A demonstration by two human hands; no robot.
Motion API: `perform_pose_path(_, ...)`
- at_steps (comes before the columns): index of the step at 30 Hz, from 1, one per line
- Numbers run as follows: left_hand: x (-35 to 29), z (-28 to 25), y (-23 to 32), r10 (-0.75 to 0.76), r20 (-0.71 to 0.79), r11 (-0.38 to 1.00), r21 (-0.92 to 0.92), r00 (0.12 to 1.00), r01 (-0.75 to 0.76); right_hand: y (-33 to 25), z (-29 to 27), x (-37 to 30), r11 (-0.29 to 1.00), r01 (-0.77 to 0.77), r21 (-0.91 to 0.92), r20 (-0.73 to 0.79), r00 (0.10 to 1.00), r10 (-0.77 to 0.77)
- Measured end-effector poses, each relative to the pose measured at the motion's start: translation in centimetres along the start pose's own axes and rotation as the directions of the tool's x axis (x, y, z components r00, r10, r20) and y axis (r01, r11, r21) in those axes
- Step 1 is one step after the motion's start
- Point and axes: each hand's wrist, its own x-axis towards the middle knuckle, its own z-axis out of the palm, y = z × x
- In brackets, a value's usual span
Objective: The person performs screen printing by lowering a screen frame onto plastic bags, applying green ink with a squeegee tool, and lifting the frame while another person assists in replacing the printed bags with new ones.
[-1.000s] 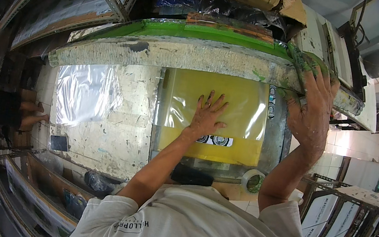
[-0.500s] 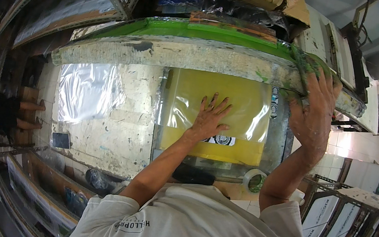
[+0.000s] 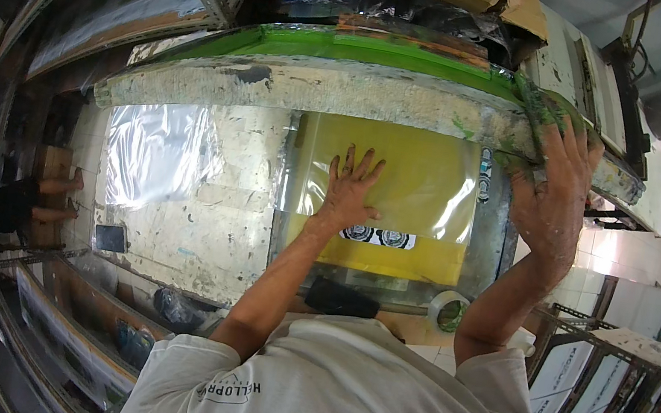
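Here, seen from above, a person in a pale T-shirt is working at a paint-spotted desk (image 3: 245, 171) with both bare hands. The left hand (image 3: 349, 197) is resting palm down on a clear plastic sheet (image 3: 427, 196), its fingers spreading wide and gripping nothing. That clear sheet is lying over a yellow sheet (image 3: 433, 266) on the right half of the desk, covering most of it. A front strip of the yellow is staying uncovered, and a black-and-white printed strip (image 3: 399, 240) is showing at the clear sheet's near edge.

The right hand (image 3: 555, 199) is holding the right end of a long, stained frame (image 3: 323, 89), its fingers closing over the top and its thumb sitting lower. The frame is spanning the far side of the desk, apparently tilting up, with bright green (image 3: 447, 68) showing behind its front bar.

As for progress, the laying of the clear sheet is looking done, or nearly so; the frame is not yet lying flat over it. Whether the sheet is sitting exactly in place, I cannot tell. To the left, more shiny clear plastic (image 3: 154, 148) is lying apart, wrinkled. A roll of tape (image 3: 447, 310) is sitting near the desk's front edge.
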Motion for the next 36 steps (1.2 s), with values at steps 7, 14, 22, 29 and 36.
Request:
perform_pose_path(7,0.0,0.3,2.1,-0.084,-0.035,0.989,0.122,0.996,0.088,0.1,0.1,-0.2,1.0,-0.005,-0.003,-0.001,1.0,0.005)
perform_pose_path(14,-3.3,-2.6,1.9,-0.091,-0.483,0.95,-0.305,0.871,-0.069,-0.7,0.7,-2.3,0.998,-0.063,-0.03,0.105,0.992,0.066)
perform_pose_path(22,-14.6,-13.4,-6.8,-0.642,-0.667,0.454,-0.728,0.379,-0.513,-3.8,2.8,-12.0,0.982,-0.189,-0.01,0.316,0.931,0.183)
perform_pose_path(29,-19.0,-6.8,-11.3,-0.76,-0.554,0.53,-0.831,0.341,-0.17,-4.0,4.2,-10.4,0.965,-0.234,0.117,0.632,0.767,0.109)
perform_pose_path(36,-20.8,-0.3,-14.4,-0.726,-0.633,0.649,-0.76,0.27,-0.037,1.9,21.1,1.0,0.997,-0.052,-0.058,0.439,0.896,0.072)
